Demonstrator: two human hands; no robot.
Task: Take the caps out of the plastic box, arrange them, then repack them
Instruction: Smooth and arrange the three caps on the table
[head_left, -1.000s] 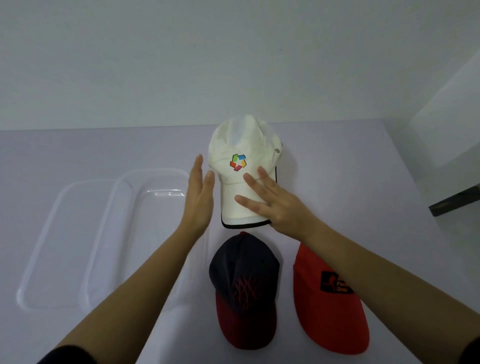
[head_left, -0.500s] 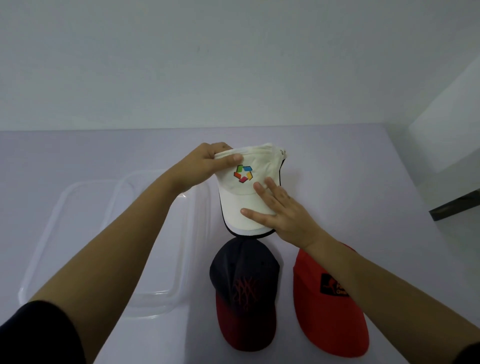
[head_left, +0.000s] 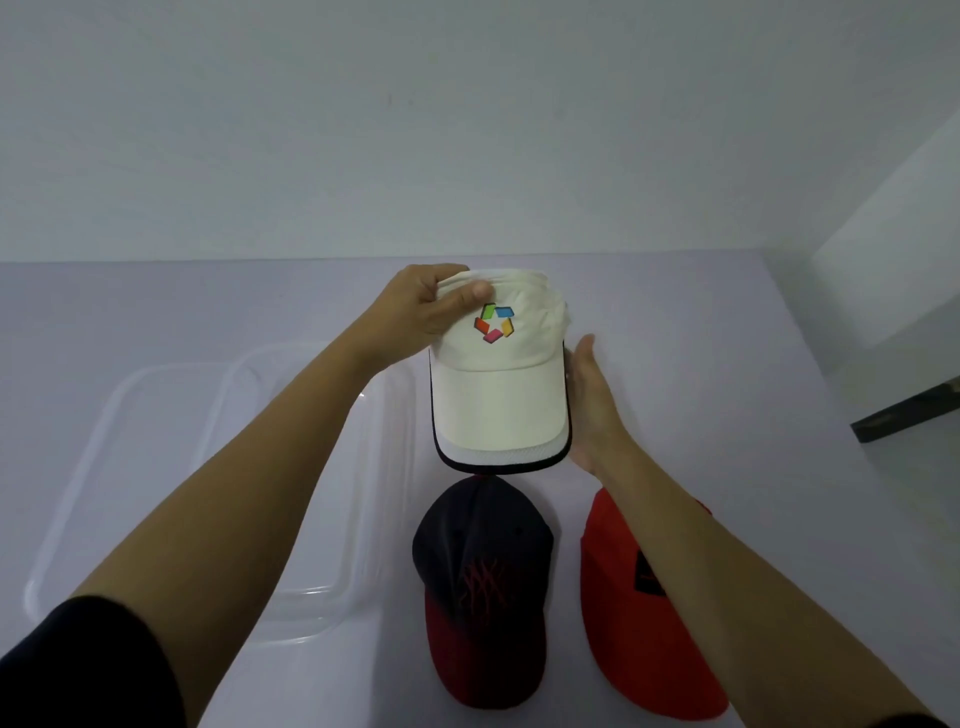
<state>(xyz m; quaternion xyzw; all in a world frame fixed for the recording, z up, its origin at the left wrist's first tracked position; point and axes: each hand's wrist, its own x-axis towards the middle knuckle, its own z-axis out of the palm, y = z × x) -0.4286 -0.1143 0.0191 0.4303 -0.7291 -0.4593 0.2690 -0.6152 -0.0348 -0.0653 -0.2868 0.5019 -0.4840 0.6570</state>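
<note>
A white cap with a colourful logo is held above the table, brim toward me, its crown folded flat. My left hand pinches the top of the crown, thumb on the front. Against the brim's right edge lies my right hand, thumb straight up and fingers hidden under the brim. Below it a navy cap with a red brim and a red cap lie side by side on the table; my right forearm covers part of the red one. The clear plastic box lies to the left.
A clear lid lies left of the box, overlapping it. The pale table ends at a wall behind and at an edge on the right, where a dark object shows beyond it.
My left hand went from beside the cap to gripping its folded crown. My right hand slid off the top of the brim to its right edge. The cap has come nearer to me.
</note>
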